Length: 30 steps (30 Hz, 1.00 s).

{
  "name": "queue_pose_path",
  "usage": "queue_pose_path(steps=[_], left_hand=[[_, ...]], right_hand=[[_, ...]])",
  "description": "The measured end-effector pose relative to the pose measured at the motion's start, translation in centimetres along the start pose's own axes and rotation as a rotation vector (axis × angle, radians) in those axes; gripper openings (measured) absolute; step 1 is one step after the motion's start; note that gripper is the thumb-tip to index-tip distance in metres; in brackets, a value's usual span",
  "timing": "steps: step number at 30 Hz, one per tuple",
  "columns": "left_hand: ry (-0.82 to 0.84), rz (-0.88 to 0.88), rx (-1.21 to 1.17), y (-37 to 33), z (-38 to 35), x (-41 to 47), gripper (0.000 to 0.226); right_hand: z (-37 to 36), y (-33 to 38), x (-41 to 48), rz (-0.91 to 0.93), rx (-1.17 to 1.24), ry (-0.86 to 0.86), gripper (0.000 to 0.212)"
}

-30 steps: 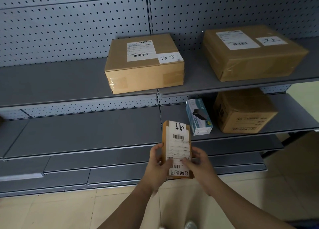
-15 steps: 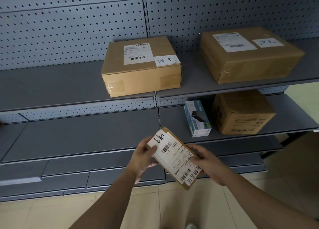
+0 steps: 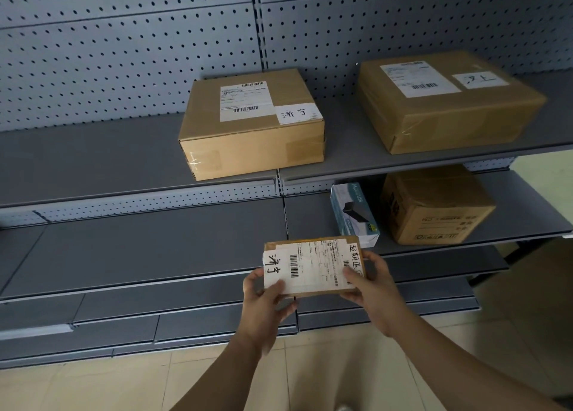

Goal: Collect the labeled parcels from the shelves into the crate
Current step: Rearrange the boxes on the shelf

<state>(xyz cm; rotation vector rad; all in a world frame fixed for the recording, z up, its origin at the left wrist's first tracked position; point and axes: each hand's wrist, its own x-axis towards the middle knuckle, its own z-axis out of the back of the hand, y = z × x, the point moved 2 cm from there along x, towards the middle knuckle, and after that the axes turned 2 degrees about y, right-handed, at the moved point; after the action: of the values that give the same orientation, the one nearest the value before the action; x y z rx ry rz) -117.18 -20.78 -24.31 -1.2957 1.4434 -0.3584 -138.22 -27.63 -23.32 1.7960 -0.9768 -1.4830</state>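
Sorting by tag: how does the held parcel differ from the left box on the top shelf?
The parcel is small and flat; the box is bigger and thicker. The left hand and right hand hold the parcel; the box rests on the shelf. Both are brown cardboard with barcode labels and matching handwritten tags.

Brown cardboard parcel (image 3: 313, 268), white paper label; matt grey perforated metal shelves (image 3: 124, 159).

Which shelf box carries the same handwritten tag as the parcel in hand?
The left box on the upper shelf; the right box's tag shows different characters.
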Motion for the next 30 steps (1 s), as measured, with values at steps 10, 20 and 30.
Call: queue_pose_path(steps=[10, 20, 30], left_hand=[[0.355, -0.066, 0.709, -5.6, -2.1, 0.7, 0.03], [0.219, -0.115, 0.355, -4.2, -2.6, -0.7, 0.037], [0.167, -0.161, 0.159, -4.0, -3.5, -2.7, 0.039]], right_hand=[[0.3, 6.9, 1.0, 0.1, -0.556, 0.257, 0.049], [-0.8, 6.0, 0.3, 0.236, -0.298, 0.156, 0.07], [-2.2, 0.8, -3.1, 0.162, -0.255, 0.105, 0.053]])
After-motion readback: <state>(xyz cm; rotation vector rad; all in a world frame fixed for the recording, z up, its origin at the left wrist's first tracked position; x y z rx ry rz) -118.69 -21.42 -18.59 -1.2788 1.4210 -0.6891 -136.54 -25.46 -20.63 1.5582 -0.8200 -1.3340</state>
